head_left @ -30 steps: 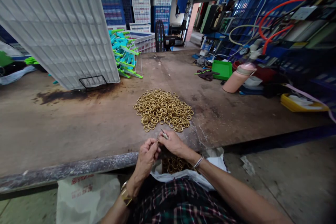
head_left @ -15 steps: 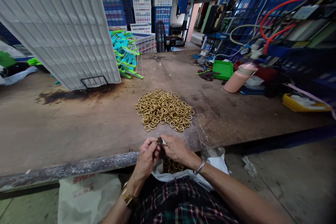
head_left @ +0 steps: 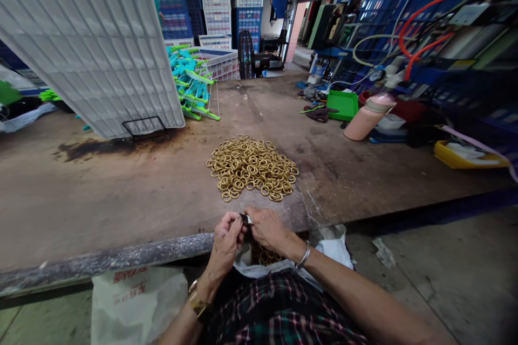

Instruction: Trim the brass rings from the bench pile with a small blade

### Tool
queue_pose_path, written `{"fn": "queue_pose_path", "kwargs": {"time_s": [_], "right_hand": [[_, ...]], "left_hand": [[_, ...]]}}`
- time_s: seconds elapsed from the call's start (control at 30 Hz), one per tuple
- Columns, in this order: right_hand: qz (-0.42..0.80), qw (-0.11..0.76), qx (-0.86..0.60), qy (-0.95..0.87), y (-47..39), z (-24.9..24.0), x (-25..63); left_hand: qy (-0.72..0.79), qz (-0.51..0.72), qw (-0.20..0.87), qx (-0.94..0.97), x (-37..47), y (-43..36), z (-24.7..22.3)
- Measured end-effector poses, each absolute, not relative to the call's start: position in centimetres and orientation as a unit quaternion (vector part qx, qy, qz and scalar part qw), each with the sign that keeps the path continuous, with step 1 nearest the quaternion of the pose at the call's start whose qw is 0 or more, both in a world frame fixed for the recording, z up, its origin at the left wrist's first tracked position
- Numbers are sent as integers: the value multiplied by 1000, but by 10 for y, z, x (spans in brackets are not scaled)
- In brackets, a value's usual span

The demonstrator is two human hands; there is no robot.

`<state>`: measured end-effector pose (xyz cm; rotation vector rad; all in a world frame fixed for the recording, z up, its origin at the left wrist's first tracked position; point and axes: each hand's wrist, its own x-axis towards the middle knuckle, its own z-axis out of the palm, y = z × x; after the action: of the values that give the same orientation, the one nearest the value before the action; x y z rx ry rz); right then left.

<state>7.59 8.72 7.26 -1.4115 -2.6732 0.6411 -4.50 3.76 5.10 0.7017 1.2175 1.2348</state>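
Observation:
Just over the table's front edge, my left hand (head_left: 229,236) is closed in a pinch, holding what looks like a gold-coloured ring mostly hidden by the fingers. Against it, my right hand (head_left: 267,229) is closed around a small dark and white object (head_left: 247,220), too covered to name. The fingertips of both hands nearly meet. Beyond them on the tabletop lies a heap of gold-coloured rings (head_left: 253,164). Below my hands, an open white sack (head_left: 279,268) at my lap holds more rings (head_left: 265,255), partly hidden by my right forearm.
A tall white ribbed panel (head_left: 101,48) leans at the left of the wooden table (head_left: 162,199). Green and turquoise plastic pieces (head_left: 194,83) stand beside it. To the right are a green tray (head_left: 343,105), a pink bottle (head_left: 366,118) and a yellow tray (head_left: 465,157).
Both hands stay together at the table edge with small finger movements. My right wrist has shifted slightly left, and the gold glint between the fingers is now hidden. The heap looks the same.

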Motion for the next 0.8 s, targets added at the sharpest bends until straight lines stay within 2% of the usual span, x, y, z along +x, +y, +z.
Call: {"fn": "queue_pose_path", "kwargs": {"time_s": [0.23,0.37,0.5,0.8], "right_hand": [[174,-15,-489,-855,107,67,71],[139,19,-507,-851,129,60,67],[131,73,-506,-850,140,56,55],[113,61,-503,-855,150,48,45]], "left_hand": [[497,515,618,326,-48,27,61],[434,543,665,273,-46,24,74],[424,575,670,202,-49,29,71],[355,599,714,71,-62,35,61]]}}
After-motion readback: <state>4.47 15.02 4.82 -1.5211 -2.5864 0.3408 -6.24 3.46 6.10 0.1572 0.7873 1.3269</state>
